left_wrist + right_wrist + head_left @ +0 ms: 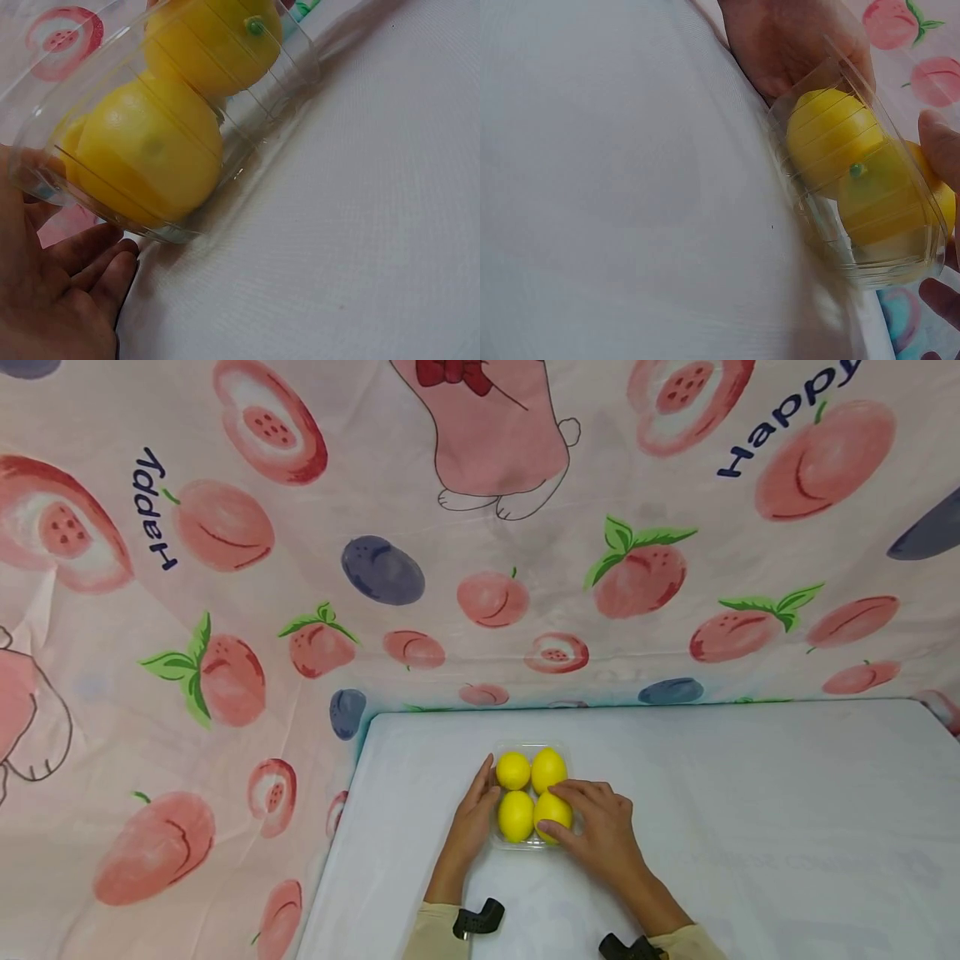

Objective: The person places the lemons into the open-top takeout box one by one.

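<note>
A clear plastic container [259, 124] stands on the white table, with several yellow lemons in two rows inside it. My left hand [471, 822] rests along the container's left side, its fingers extended against the wall. With thumb and fingers, my right hand [603, 835] grips the near right lemon [552, 811]. Beside that one lies the near left lemon [516, 817]. Behind them are the far left lemon [513, 771] and the far right lemon [549, 768]. In the right wrist view, a green tip shows on one lemon [881, 199] through the ribbed wall.
The white table [750, 827] extends well to the right of the container. Fruit-patterned cloth [420, 468] hangs behind the table and along its left side. Each wrist carries a black camera mount, the left mount [480, 917] lying close to the tabletop in the head view.
</note>
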`<state>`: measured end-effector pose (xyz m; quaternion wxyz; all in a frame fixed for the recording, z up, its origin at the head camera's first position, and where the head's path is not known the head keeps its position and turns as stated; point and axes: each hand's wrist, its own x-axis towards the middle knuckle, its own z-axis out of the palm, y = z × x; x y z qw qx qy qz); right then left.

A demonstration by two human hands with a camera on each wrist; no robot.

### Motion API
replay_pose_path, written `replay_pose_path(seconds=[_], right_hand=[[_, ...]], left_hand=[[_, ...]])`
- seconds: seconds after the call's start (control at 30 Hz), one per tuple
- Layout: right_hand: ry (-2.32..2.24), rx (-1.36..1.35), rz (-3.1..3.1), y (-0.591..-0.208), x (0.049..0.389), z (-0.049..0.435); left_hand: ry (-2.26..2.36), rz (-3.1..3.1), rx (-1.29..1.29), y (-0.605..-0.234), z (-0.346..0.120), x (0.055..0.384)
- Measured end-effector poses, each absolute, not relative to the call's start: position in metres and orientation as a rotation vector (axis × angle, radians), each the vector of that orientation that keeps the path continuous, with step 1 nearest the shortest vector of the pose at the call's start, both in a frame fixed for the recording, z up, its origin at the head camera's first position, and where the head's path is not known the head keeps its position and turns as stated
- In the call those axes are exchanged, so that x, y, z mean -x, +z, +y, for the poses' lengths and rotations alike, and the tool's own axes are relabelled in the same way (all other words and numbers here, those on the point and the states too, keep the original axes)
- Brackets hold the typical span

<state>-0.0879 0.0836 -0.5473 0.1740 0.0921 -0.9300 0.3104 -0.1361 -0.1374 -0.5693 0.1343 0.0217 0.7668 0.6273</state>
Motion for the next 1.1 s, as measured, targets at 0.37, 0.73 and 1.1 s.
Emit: replay_pose_path(seconds=[0.37,0.73,1.1], right_hand=[[0.857,-0.229,-2.673,-0.5484,0.0867,0.0819],[0.760,-0.199,-2.749,-0.5486,0.0876,0.0792],[0.663,-0.205,-2.777,-0.5460,0.0891,0.0785]], left_hand=[[1.826,2.214,-0.071,-0.5673,-0.1372,0.1354],[1.817,2.227,-0.084,-0.5668,-0.1362,0.1353],[1.806,2.245,-0.082,-0.5668,-0.1373,0.1355]])
